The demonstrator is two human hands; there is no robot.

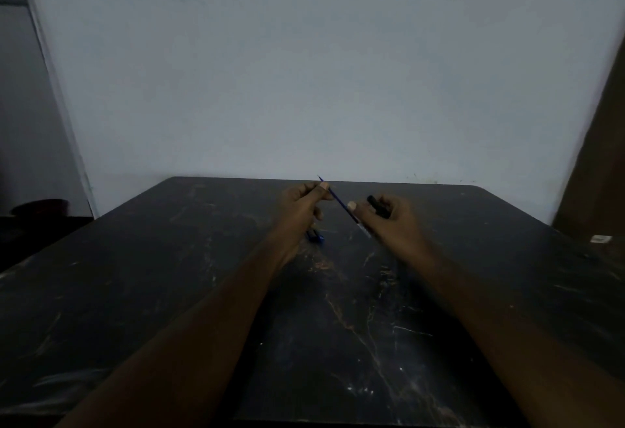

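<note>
We are working on a pen that is in pieces, and we are judging the job to be about halfway.

Our left hand [301,204] is pinching the thin blue refill [338,202] near its far, pointed end between thumb and forefinger, with the other fingers curled under. Our right hand [389,221] is pinching the near end of the same refill, and its curled fingers are also gripping a short black barrel piece [378,207]. The refill is therefore hanging slantwise in the air between the two hands, above the far middle of the table [169,292].

The refill is sitting fully outside the black barrel piece. A blue pen part [315,236] is lying on the table just beside our left wrist, held by neither hand. We are not able to tell whether the pen is coming apart or going back together. If it is going together, we are reckoning that the refill has yet to slide into the barrel and the blue part has yet to be fitted.

A small white object [601,239] is lying well apart near the table's right edge.
</note>
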